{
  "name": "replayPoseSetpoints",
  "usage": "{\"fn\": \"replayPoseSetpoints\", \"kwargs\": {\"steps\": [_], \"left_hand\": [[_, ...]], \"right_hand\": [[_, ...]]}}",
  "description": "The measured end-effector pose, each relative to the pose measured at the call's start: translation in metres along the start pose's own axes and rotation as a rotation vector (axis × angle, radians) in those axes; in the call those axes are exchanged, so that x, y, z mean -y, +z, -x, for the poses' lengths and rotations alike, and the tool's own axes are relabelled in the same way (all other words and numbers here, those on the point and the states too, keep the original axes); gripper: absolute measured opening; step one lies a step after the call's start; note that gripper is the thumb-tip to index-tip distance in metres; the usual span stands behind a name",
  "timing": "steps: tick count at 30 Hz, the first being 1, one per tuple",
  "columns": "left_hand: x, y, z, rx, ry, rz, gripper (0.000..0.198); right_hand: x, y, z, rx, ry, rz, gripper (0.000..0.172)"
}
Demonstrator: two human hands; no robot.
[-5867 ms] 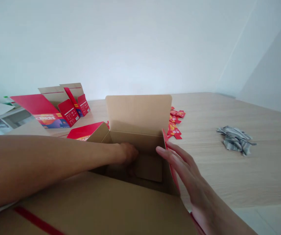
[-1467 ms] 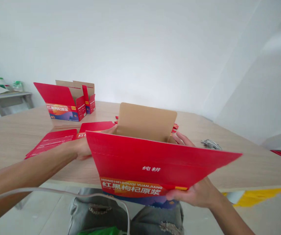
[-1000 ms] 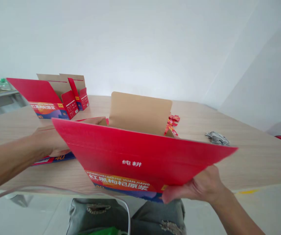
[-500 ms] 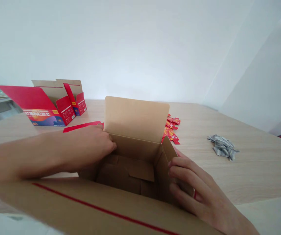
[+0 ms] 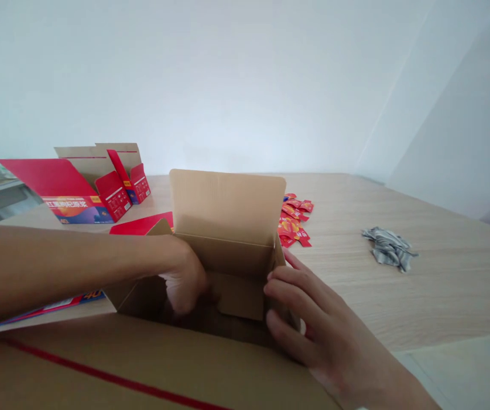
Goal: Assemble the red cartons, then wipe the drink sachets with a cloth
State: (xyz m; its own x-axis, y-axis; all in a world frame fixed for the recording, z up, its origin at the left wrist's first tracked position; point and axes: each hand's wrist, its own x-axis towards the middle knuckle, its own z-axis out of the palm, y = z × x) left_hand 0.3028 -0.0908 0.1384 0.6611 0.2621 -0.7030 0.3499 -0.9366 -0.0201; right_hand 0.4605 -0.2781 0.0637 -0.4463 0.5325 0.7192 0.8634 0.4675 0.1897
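An opened cardboard box (image 5: 228, 208) stands close in front of me, brown inside, with its back flap upright and its wide front flap, marked by a red stripe, spread towards me. My left hand (image 5: 187, 279) reaches down inside it. Most of the left fingers are lost in shadow near the bottom, so their grip does not show. At the right side wall, my right hand (image 5: 309, 319) holds on, fingers over the inner face and thumb side outside.
Two open red printed boxes (image 5: 78, 208) (image 5: 140, 182) stand at the back left of the wooden table (image 5: 347, 228). Several red-orange packets (image 5: 292, 222) lie behind the box. A crumpled grey striped cloth (image 5: 390, 247) is on the right.
My left hand has gone from the box's back left edge down into its inside. The box and my right hand have shifted slightly left in view.
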Motion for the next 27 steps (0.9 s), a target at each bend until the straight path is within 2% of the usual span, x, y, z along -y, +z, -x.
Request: {"fn": "replayPoseSetpoints", "kwargs": {"steps": [3,6,9,13,17,20,22,27], "left_hand": [[0.002,0.012,-0.005,0.213,0.023,0.042,0.104],[0.001,0.017,-0.003,0.259,0.003,0.040,0.096],[0.003,0.018,0.000,0.254,-0.001,0.047,0.093],[0.009,0.018,0.000,0.242,0.002,0.060,0.105],[0.012,0.017,0.001,0.193,0.022,0.110,0.105],[0.010,0.016,0.004,0.209,0.016,0.086,0.104],[0.009,0.014,0.006,0.208,0.007,0.074,0.103],[0.008,0.013,0.008,0.191,0.015,0.079,0.101]], "right_hand": [[-0.002,0.004,0.004,-0.009,-0.011,0.004,0.023],[-0.006,-0.001,0.007,-0.011,-0.020,-0.152,0.038],[-0.014,-0.014,0.005,0.054,0.019,-0.339,0.047],[-0.028,-0.023,0.006,0.077,0.091,-0.433,0.042],[-0.039,-0.005,0.020,-0.010,0.191,-0.470,0.061],[-0.041,0.011,0.029,-0.066,0.403,-0.488,0.086],[-0.041,0.016,0.030,-0.062,0.503,-0.541,0.094],[-0.045,0.016,0.018,-0.012,0.575,-0.769,0.082]]}}
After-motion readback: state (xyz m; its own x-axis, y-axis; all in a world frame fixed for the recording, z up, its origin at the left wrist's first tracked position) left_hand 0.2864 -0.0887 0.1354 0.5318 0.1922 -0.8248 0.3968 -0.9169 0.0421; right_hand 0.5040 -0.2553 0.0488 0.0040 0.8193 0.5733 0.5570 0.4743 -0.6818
